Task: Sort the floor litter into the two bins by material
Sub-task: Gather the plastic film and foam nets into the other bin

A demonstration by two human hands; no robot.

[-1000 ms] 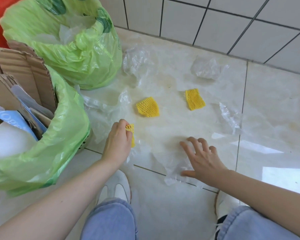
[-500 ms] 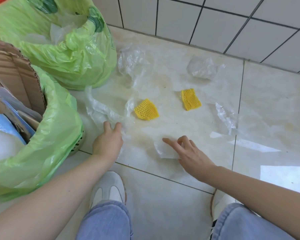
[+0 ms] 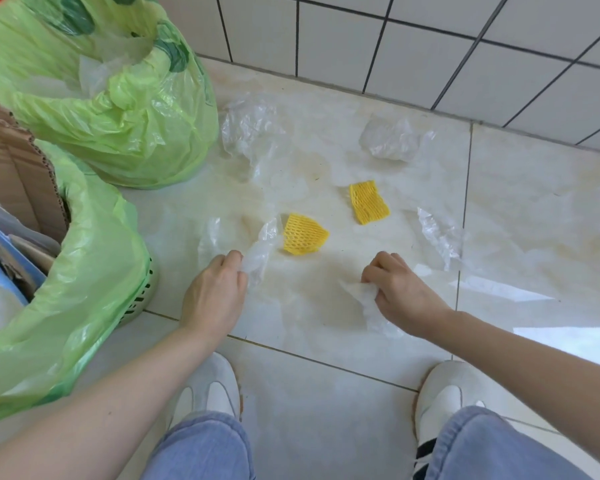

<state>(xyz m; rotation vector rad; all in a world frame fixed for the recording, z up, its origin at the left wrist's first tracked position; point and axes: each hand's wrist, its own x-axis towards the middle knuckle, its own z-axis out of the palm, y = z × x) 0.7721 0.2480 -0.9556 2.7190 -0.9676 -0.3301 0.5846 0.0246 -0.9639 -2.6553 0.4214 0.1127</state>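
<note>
Evidently working both sides at once, the left hand (image 3: 219,292) pinched a clear plastic film (image 3: 260,251) and the right hand (image 3: 395,289) clutched a crumpled film (image 3: 364,296), both low over the floor (image 3: 534,220), near the film-filled far bin (image 3: 125,109), presumably their destination.

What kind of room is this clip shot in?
Probably a tiled indoor utility or bathroom-type corner, though I can't be sure. A white tiled wall meets a glossy cream floor, and two green-lined bins stand beside scattered clear plastic litter.
</note>
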